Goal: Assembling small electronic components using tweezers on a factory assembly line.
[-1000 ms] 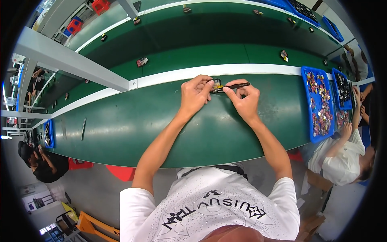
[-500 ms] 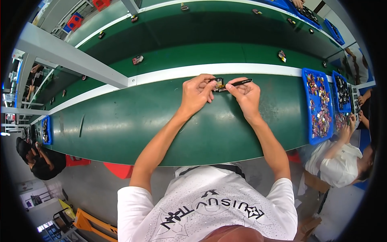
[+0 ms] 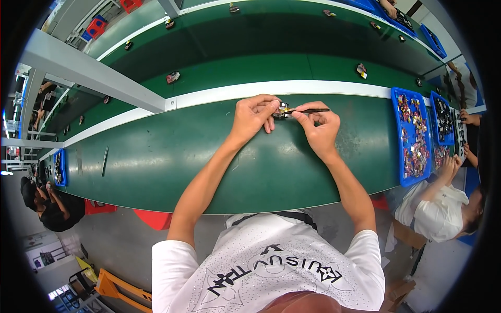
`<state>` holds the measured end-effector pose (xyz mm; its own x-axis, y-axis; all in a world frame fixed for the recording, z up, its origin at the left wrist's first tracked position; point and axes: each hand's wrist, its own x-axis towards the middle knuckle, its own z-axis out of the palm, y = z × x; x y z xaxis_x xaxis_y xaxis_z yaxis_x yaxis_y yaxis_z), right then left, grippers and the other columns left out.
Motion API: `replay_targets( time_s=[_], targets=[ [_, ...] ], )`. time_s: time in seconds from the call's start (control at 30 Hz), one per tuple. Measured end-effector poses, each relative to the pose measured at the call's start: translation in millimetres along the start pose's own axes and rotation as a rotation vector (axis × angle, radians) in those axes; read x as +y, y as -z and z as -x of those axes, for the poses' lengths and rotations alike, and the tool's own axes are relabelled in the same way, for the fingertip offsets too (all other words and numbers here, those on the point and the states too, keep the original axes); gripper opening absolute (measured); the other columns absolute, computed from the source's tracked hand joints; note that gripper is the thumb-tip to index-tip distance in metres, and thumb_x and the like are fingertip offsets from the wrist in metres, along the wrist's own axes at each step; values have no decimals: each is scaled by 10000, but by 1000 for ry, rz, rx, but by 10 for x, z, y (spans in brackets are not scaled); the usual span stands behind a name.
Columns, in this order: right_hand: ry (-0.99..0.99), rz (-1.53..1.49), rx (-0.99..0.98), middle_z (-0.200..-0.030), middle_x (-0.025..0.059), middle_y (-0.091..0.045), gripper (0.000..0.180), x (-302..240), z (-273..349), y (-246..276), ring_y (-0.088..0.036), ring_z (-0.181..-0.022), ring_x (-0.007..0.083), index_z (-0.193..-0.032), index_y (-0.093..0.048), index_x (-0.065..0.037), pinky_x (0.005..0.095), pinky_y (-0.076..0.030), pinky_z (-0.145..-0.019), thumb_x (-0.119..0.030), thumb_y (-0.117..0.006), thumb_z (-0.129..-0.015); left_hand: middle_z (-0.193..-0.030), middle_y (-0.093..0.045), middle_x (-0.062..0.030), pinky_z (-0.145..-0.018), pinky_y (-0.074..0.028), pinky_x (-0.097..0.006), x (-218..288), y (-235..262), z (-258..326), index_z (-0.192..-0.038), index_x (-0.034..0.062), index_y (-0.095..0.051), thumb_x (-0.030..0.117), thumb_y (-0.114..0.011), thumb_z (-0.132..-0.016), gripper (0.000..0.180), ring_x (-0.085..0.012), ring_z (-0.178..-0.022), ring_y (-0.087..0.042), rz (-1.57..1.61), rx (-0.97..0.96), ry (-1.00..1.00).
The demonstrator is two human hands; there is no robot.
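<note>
L hand (image 3: 255, 115): thumb + fingers pinched on L edge of the small part; other fingers curled below.
R hand (image 3: 319, 125): thumb + fingers clamped on a dark thin tool, prob. tweezers; handle sticks out to R, tip at the part. Exact contact pt. can't tell.
Thin tool (image 3: 313, 110): approx. horiz., in R hand.
Small part (image 3: 283, 110): dark frame w/ a yellow bit, between both hands, held over far side of desk, just short of the white rail. Fine detail too small to tell.
Hands: close tog., small gap btwn. fingertips, part + tool bridging it.
Desk (image 3: 182, 151): green, shiny; thin strip (image 3: 105, 160) lies well to L.
White rail (image 3: 219, 94): runs along far edge of desk.
Green surface (image 3: 245, 70): beyond rail; sm. pcs. spaced out on it, e.g. a reddish pc. (image 3: 173, 77) to L, another pc. (image 3: 361, 70) to R.
Big blue tray (image 3: 408, 182): R end, lots of multicol. pcs.
2nd blue tray (image 3: 446, 143): just R of big one, blk. pcs.
Far L tray (image 3: 64, 167): blue, dk. pcs.
Co-workers: one in white (image 3: 436, 208) at R; one in blk. (image 3: 57, 211) at far L.
</note>
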<state>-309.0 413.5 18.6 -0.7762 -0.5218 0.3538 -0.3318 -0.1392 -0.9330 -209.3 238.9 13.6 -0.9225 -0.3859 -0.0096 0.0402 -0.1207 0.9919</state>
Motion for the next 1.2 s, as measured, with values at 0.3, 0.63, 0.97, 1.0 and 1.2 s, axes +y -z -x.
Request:
replay_targets(
  time_s=[0.3,0.63,0.97,1.0,1.2],
  targets=[
    [121,124,16,-776,19,-717,84,-7,19,-36,-366,-497,20,-862,-770,16,232,-275,-463,7,-831,-806,-776,-684,-113,-459,-518,-255,-2,12,2,-1109,-100,-680,111,-645,-1012,236,-152,-547,-658,52,-13,-24],
    [39,72,18,-725,-5,-677,98,67,35,-27,-355,-501,6,-875,-778,15,232,-253,-467,7,-840,-800,-927,-734,-193,-517,-589,-282,-1,14,-13,-1152,-111,-665,96,-633,-1014,250,-229,-683,-737,86,-27,-36],
    [89,109,24,-747,0,-700,95,12,27,-43,-372,-495,9,-879,-783,5,228,-260,-457,-2,-841,-803,-940,-736,-198,-524,-589,-278,35,18,-12,-1153,-109,-662,101,-649,-1006,256,-238,-700,-746,112,-7,-41],
    [97,117,25,-752,1,-705,97,14,27,-42,-373,-494,10,-878,-783,4,228,-263,-456,-5,-843,-802,-940,-736,-198,-524,-589,-278,39,14,-11,-1153,-109,-662,101,-649,-1006,256,-238,-700,-746,112,-9,-41],
    [75,110,45,-719,-8,-684,99,40,33,-36,-361,-487,8,-870,-780,9,228,-251,-459,-16,-849,-803,-937,-728,-187,-499,-556,-256,52,1,3,-1179,-121,-649,90,-619,-1020,266,-224,-673,-738,27,-24,10]
  ],
)
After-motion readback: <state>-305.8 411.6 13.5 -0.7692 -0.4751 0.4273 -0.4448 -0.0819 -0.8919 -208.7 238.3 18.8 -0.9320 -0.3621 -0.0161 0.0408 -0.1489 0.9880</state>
